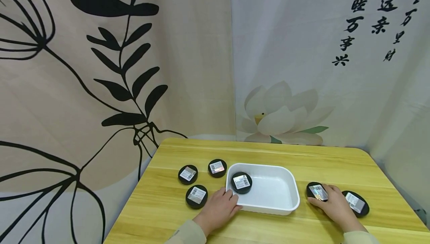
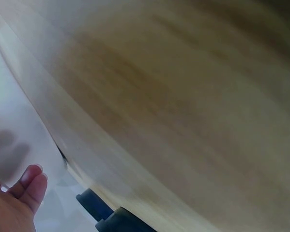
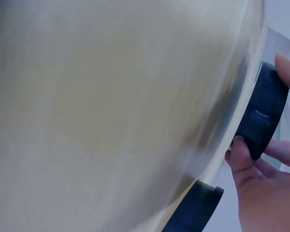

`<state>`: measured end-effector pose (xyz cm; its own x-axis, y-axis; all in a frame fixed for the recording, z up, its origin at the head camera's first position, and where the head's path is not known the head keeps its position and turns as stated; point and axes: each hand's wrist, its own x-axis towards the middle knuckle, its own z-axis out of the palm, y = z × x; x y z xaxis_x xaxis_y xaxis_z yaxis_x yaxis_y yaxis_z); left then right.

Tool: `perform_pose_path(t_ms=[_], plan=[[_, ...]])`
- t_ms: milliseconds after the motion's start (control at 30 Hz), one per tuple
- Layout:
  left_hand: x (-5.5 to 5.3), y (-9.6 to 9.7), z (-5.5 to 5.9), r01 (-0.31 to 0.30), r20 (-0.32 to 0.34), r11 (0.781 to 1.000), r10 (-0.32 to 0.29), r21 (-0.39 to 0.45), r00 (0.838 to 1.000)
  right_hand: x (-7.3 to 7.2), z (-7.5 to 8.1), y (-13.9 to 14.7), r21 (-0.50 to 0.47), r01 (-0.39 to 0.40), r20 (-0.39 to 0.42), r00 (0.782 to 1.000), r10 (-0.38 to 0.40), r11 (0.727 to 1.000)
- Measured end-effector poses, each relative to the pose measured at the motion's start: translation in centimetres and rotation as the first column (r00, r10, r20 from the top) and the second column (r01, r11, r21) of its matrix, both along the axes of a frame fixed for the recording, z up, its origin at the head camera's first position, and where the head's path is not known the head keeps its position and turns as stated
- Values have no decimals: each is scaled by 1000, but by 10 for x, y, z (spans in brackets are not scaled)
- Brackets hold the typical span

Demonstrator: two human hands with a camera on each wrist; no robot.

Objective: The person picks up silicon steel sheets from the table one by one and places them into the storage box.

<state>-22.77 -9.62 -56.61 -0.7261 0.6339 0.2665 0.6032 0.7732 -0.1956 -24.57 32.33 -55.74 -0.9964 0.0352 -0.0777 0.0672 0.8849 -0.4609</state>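
Observation:
My right hand [image 1: 337, 203] pinches a thick black round disc [image 1: 312, 188] with a shiny label on top, to the right of the white tray [image 1: 273, 210]. In the right wrist view, the thumb and fingers sit on opposite edges of this held disc [image 3: 263, 111]. Another labelled black disc [image 1: 363, 205] lies just right of that hand, partly hidden by it. My left hand [image 1: 218, 208] rests against the tray's front left corner, its fingertips [image 2: 36, 188] near the white wall. One disc [image 1: 241, 183] lies inside the tray at its left end.
Three more labelled discs lie left of the tray: one at the back [image 1: 217, 168], one farther left [image 1: 187, 174] and one beside my left hand [image 1: 196, 196]. The wooden table [image 1: 268, 152] ends at a printed curtain [image 1: 201, 68] behind.

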Motion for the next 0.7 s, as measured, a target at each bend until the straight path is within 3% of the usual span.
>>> perform_pose_path(t_ms=[300, 700], plan=[[-1, 0, -1, -1, 9, 1000, 1, 0, 1000, 3, 10, -4, 0, -2, -2, 1000, 2, 1000], [-1, 0, -1, -5, 40, 1000, 5, 0, 999, 12, 25, -12, 20, -7, -83, 997, 8, 1000]])
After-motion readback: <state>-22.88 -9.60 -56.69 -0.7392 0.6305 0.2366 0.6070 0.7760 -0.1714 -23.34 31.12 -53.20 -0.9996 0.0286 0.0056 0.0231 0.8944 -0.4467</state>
